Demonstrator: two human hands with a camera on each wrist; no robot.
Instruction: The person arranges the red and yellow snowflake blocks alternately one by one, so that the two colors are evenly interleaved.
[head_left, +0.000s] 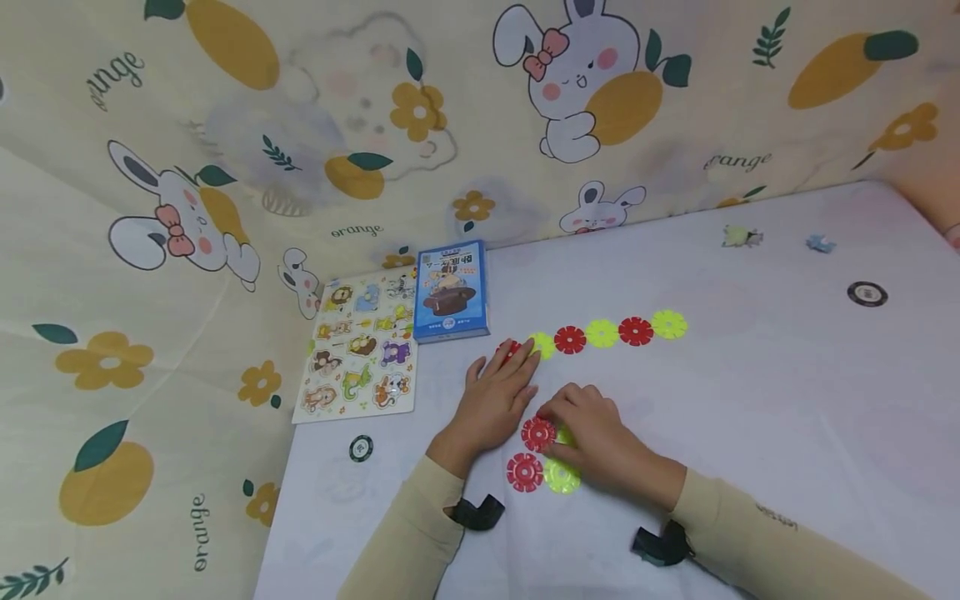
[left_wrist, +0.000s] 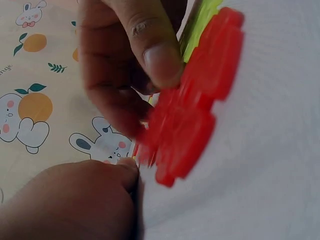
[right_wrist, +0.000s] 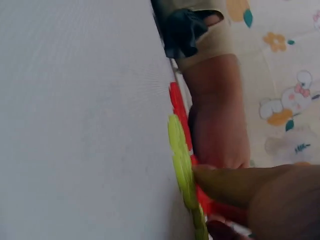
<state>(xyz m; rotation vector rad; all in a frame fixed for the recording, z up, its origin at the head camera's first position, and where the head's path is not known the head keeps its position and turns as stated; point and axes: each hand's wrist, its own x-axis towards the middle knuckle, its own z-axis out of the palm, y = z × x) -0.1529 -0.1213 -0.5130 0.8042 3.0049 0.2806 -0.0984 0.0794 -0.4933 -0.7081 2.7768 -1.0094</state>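
Right hand [head_left: 592, 433] pinches a red disc while the left hand [head_left: 491, 404] rests spread

Thumb and fingers of the right hand close on the notched red disc [head_left: 538, 434], in a cluster left of the middle of the white surface [head_left: 750, 400]. Beside it, partly covered by that hand, lies a yellow disc [head_left: 566, 436]; towards the near edge are a second red disc [head_left: 525, 472] and a second yellow one [head_left: 562, 476]. The left hand lies palm down, fingers extended over the left end of a row of alternating red and yellow discs [head_left: 602, 332].

Farther out, a blue box [head_left: 451, 291] stands near the far edge, just beside an animal sticker sheet [head_left: 360, 350] at the far left corner. One round chip [head_left: 361, 448] is near the left edge. Towards the far right corner are a dark chip [head_left: 867, 293], a small blue piece [head_left: 821, 242] and a pale green piece [head_left: 741, 236].
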